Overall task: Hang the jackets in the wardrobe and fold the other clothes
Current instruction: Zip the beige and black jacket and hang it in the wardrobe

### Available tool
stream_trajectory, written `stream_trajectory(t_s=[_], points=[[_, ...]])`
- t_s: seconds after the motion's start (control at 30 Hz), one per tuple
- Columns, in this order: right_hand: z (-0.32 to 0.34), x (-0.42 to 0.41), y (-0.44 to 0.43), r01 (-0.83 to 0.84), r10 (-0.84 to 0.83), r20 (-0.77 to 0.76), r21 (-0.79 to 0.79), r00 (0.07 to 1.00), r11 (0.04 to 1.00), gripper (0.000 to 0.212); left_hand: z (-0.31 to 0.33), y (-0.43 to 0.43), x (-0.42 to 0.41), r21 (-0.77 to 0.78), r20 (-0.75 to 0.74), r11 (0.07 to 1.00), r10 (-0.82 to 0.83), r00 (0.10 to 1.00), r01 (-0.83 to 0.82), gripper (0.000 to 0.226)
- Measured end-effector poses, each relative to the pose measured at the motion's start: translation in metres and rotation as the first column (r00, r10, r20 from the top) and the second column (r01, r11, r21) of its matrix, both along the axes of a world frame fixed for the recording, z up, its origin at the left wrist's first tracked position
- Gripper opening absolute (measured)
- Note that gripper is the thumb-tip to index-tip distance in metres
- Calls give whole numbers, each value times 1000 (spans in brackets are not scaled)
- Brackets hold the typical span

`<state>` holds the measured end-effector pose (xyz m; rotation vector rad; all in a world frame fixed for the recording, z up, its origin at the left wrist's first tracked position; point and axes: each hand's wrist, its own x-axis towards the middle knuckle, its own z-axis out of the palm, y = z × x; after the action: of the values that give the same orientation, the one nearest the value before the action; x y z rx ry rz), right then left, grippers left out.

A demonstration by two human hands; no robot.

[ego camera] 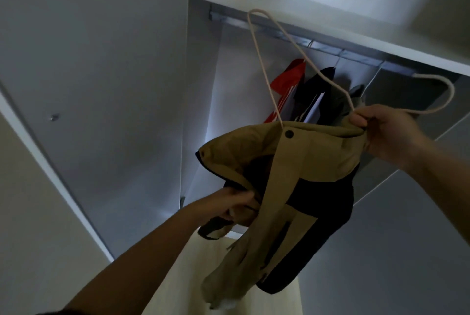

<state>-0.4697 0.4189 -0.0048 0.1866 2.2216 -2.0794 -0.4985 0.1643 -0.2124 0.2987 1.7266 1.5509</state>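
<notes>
Nearest, the left hand (235,204) is gripping a fold on the underside of the tan and black jacket (312,162). The jacket is being held up in front of the open wardrobe. The right hand (386,134) is pinching its collar together with a cream hanger (262,60). Behind, partly covered by the jacket, a red jacket (287,80) and a dark garment (315,88) are hanging from the rail (279,32) under a white shelf (305,22).

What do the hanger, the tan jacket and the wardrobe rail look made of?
Hanger: thin coated wire, matte cream, judging by its slim bent outline. Tan jacket: matte woven fabric, probably synthetic; drapes softly, with a dark snap. Wardrobe rail: probably metal, grey with dull sheen.
</notes>
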Motion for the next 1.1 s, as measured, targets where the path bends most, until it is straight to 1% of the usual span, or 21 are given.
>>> stream_trajectory(t_s=[0.03, 0.07, 0.1, 0.13, 0.17, 0.2, 0.27, 0.33, 0.37, 0.4, 0.43, 0.5, 0.53, 0.57, 0.63, 0.67, 0.73, 0.8, 0.87, 0.97, 1.1], points=[[0, 1, 0, -11, 11, -7, 9, 1000, 1000, 26, 7, 0, -6, 89, 114, 987, 127, 985, -137, 31], [1, 2, 0, -15, 15, -14, 10, 1000, 1000, 27, 13, 0, -13, 147, 217, 937, 283, 934, -318, 32], [1, 4, 0, -16, 16, -28, 8, 999, 1000, 28, 17, 0, -24, 137, 248, 869, 435, 865, -476, 35], [2, 7, 0, -15, 15, -40, 5, 999, 1000, 29, 20, 0, -35, 84, 213, 814, 549, 808, -575, 43], [2, 9, 2, -16, 16, -52, 7, 999, 1000, 30, 23, 1, -46, 35, 164, 785, 606, 778, -619, 54], [3, 11, 3, -16, 16, -59, 5, 998, 1000, 31, 29, 3, -56, 17, 146, 778, 620, 771, -628, 57], [6, 18, 8, -47, 48, -60, 18, 997, 999, 32, 41, 10, -71, 60, 229, 771, 607, 761, -634, 43], [8, 24, 18, -114, 124, -59, 145, 991, 983, 35, 54, 15, -82, 95, 293, 736, 623, 726, -670, 37], [6, 27, 23, -141, 159, -52, 252, 986, 957, 34, 60, 17, -87, 104, 274, 724, 638, 719, -682, 37], [4, 31, 27, -156, 177, -28, 355, 984, 922, 34, 66, 18, -93, 119, 237, 716, 652, 720, -688, 37], [-2, 35, 32, -162, 174, 15, 446, 985, 880, 41, 74, 18, -96, 154, 193, 712, 658, 727, -685, 38], [-17, 43, 44, -176, 148, 95, 536, 984, 826, 83, 89, 16, -103, 236, 115, 711, 656, 746, -662, 39], [-24, 48, 48, -185, 129, 139, 559, 982, 808, 92, 94, 14, -106, 260, 68, 720, 651, 756, -643, 38], [-33, 49, 52, -206, 117, 189, 574, 975, 793, 81, 101, 12, -107, 272, 0, 737, 644, 765, -619, 33], [-49, 50, 52, -233, 90, 264, 585, 960, 777, 35, 114, 15, -102, 281, -175, 765, 635, 752, -580, 15], [-56, 50, 48, -250, 77, 296, 609, 952, 752, 30, 119, 19, -98, 283, -298, 779, 626, 720, -560, 17], [-75, 47, 43, -305, 85, 363, 609, 928, 732, 35, 126, 29, -86, 251, -561, 835, 538, 629, -490, 20], [-85, 44, 44, -312, 103, 348, 624, 932, 717, 43, 127, 34, -78, 208, -724, 863, 453, 521, -461, 19], [-83, 41, 49, -274, 92, 327, 568, 940, 776, 46, 125, 27, -81, 198, -758, 835, 463, 460, -514, 17], [-76, 46, 52, -199, 111, 242, 379, 964, 904, 38, 122, 5, -92, 164, -785, 788, 468, 405, -593, 14], [-86, 37, 49, -229, 166, 199, 351, 966, 908, 41, 123, -8, -94, 123, -823, 800, 413, 390, -587, 15]])
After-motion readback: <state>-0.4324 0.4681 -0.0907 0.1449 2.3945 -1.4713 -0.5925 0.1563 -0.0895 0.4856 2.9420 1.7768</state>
